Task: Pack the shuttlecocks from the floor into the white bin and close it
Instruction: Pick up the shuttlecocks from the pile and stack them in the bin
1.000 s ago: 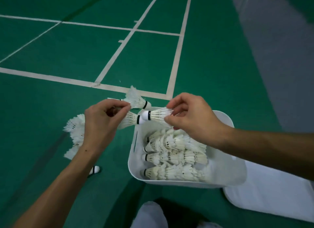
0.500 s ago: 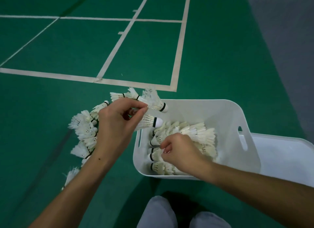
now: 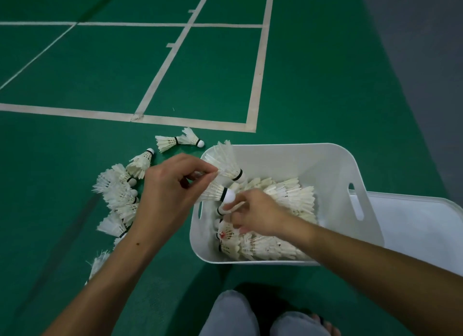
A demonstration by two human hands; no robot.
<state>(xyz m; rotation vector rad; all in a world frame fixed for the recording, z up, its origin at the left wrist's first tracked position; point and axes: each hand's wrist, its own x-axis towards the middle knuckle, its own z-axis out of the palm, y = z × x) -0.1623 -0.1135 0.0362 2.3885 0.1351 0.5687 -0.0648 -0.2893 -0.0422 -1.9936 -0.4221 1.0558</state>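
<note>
You have dim, even overhead light; the green floor [image 3: 313,85] reads dark and flat. Your white bin [image 3: 325,165] is the brightest area, without hard glare. A soft shadow lies under your body at 6 o'clock. Court lines [image 3: 258,72] bow outward toward 9 and 12 o'clock from wide-angle distortion. Your right hand [image 3: 255,215] shows slight motion blur; the corners darken.

A white plastic bin [image 3: 325,170] with rounded corners and slot handles sits open on the green court floor, partly filled with white feather shuttlecocks [image 3: 288,197] lying on their sides in rows. Its white lid [image 3: 413,225] lies flat just beside it, on the right. More shuttlecocks [image 3: 117,195] lie in a loose pile on the floor left of the bin, and two [image 3: 179,141] lie just beyond its far left corner.
</note>
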